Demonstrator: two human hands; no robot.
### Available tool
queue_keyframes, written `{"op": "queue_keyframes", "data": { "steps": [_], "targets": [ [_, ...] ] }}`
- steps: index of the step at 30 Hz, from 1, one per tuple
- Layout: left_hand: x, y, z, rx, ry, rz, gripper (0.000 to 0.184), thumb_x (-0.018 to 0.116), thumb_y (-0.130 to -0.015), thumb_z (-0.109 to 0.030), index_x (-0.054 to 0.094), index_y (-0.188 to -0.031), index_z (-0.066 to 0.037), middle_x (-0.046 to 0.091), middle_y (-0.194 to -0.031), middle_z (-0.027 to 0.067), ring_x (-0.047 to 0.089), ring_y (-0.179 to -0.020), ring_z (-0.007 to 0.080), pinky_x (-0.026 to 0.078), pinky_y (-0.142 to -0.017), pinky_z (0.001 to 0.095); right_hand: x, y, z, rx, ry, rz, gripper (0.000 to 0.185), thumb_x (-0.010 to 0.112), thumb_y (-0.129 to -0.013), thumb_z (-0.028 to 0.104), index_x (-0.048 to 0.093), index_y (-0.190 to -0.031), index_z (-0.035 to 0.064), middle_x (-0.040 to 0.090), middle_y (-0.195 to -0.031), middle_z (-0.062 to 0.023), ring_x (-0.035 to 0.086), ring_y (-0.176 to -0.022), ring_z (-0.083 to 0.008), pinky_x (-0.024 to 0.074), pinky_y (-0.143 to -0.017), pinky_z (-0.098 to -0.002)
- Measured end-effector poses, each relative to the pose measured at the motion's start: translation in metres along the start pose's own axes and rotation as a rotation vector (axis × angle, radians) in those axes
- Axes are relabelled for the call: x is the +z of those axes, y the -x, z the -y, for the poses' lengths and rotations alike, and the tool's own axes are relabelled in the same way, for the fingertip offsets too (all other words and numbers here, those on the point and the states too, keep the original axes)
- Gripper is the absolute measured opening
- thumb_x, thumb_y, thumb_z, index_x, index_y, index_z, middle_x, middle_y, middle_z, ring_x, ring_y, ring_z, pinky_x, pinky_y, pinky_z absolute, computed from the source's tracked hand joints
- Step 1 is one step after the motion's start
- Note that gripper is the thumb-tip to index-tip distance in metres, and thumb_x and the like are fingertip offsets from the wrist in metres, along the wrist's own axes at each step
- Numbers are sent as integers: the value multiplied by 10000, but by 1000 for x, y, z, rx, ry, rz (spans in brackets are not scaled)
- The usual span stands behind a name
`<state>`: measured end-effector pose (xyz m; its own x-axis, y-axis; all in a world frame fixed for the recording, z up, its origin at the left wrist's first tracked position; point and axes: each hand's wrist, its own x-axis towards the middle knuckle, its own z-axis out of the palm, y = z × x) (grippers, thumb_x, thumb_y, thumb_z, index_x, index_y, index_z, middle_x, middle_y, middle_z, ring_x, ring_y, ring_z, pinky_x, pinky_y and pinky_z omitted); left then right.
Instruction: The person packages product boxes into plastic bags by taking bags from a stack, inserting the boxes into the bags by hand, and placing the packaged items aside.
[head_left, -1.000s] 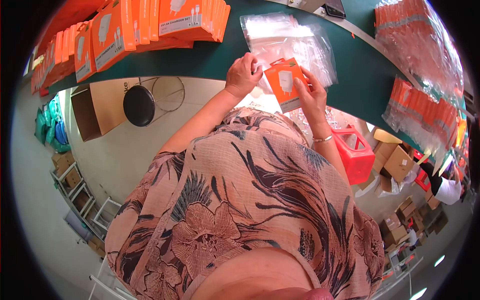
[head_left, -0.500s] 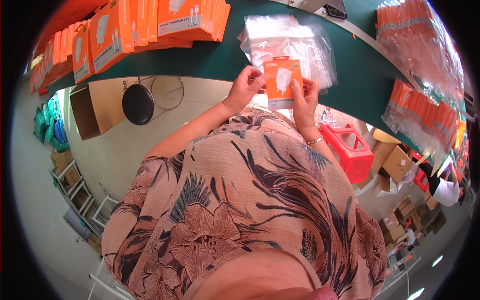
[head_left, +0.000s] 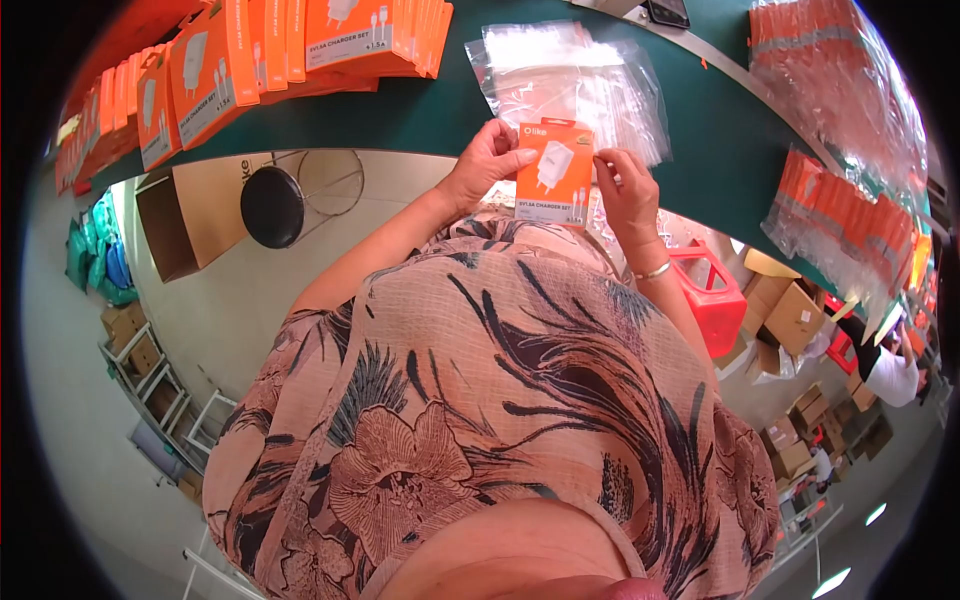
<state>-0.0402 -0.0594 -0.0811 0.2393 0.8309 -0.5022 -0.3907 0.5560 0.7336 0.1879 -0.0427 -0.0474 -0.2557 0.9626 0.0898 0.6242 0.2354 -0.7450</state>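
Note:
An orange and white charger set box (head_left: 555,170) faces me upright at the table's front edge. My left hand (head_left: 487,168) is closed on its left side, thumb on the front face. Just off the box's right edge is my right hand (head_left: 630,200), its fingers curled together; whether they pinch anything I cannot make out. Behind the box, a pile of clear plastic bags (head_left: 590,75) lies on the dark green table (head_left: 440,115).
Rows of orange charger boxes (head_left: 210,75) stand at the table's left. Bagged orange packs (head_left: 830,70) lie in stacks at the right. A phone (head_left: 668,12) is at the back. Below are a black round stool (head_left: 272,208), a red stool (head_left: 712,300) and cardboard boxes (head_left: 790,315).
My right hand has come off the front of the box and moved right, its fingers now curled. The box has shifted slightly left, with my left hand still on it.

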Motion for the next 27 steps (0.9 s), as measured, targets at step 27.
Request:
{"op": "queue_keyframes", "data": {
  "steps": [27],
  "targets": [
    [1, 11, -12, -388, -361, 267, 428, 742, -810, -253, 599, -1105, 21, 637, -1054, 87, 596, -942, 143, 459, -884, 289, 0, 7, 4, 923, -1132, 353, 478, 669, -878, 301, 536, -1236, 14, 635, -1108, -57, 637, -934, -134, 518, -813, -276]
  ]
}}
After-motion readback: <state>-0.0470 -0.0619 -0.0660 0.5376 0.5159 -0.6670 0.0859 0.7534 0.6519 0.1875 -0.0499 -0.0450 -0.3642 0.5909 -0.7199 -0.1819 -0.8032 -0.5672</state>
